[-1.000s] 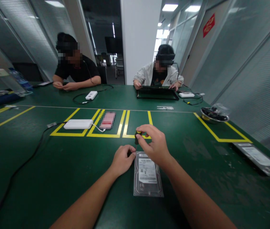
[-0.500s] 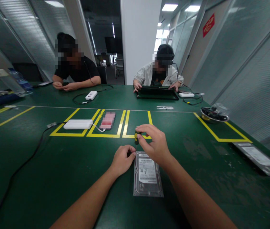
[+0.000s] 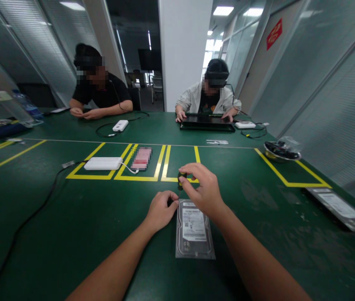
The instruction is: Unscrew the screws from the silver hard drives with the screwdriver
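Observation:
A silver hard drive (image 3: 195, 246) with a white label lies flat on the green table before me. My right hand (image 3: 207, 188) grips the short black-and-yellow handle of a screwdriver (image 3: 181, 180), upright above the drive's far left corner. Its thin shaft points down to that corner; the tip is too small to make out. Beside the same corner, my left hand (image 3: 161, 211) has thumb and forefinger drawn together close to the shaft. Whatever lies between those fingertips is hidden.
A second hard drive (image 3: 340, 209) lies at the right, near a metal bowl (image 3: 282, 155) of dark parts. A white power bank (image 3: 103, 163) is cabled to a phone (image 3: 141, 159). Across the table, one person handles a black panel (image 3: 208, 123); another sits at the left.
The screwdriver handle has turned a little in my right fingers, and its yellow patches show differently. My left hand stays put. Across the table, the person's black panel has tipped lower.

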A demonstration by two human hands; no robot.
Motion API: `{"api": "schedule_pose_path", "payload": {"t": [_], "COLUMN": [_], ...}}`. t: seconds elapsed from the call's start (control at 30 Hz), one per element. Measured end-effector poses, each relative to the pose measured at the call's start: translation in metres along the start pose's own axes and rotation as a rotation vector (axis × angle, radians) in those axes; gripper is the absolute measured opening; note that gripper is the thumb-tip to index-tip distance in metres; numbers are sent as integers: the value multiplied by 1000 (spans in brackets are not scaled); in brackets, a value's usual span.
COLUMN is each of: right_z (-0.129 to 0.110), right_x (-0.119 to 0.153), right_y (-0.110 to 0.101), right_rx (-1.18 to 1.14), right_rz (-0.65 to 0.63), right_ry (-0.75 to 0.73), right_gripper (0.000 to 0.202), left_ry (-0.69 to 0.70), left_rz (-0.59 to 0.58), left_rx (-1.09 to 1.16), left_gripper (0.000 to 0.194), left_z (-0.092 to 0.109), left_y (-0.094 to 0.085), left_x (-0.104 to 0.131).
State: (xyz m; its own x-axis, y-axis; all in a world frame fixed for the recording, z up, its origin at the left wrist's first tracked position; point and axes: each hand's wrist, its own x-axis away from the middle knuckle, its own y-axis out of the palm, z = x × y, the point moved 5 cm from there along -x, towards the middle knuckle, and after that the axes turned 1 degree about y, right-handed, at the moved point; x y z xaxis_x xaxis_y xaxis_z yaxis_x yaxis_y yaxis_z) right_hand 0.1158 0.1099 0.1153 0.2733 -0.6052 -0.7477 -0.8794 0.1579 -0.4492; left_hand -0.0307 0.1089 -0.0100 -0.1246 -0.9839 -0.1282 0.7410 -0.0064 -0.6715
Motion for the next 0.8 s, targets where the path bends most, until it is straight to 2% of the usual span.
{"api": "schedule_pose_path", "payload": {"t": [0.8], "right_z": [3], "right_x": [2], "right_y": [5], "right_rx": [34], "right_rz": [15], "right_ry": [26], "right_gripper": [10], "left_ry": [1], "left_rz": [3], "left_rx": [-6], "left_gripper": [8], "left_z": [1], "left_y": [-1], "left_x": [0]}}
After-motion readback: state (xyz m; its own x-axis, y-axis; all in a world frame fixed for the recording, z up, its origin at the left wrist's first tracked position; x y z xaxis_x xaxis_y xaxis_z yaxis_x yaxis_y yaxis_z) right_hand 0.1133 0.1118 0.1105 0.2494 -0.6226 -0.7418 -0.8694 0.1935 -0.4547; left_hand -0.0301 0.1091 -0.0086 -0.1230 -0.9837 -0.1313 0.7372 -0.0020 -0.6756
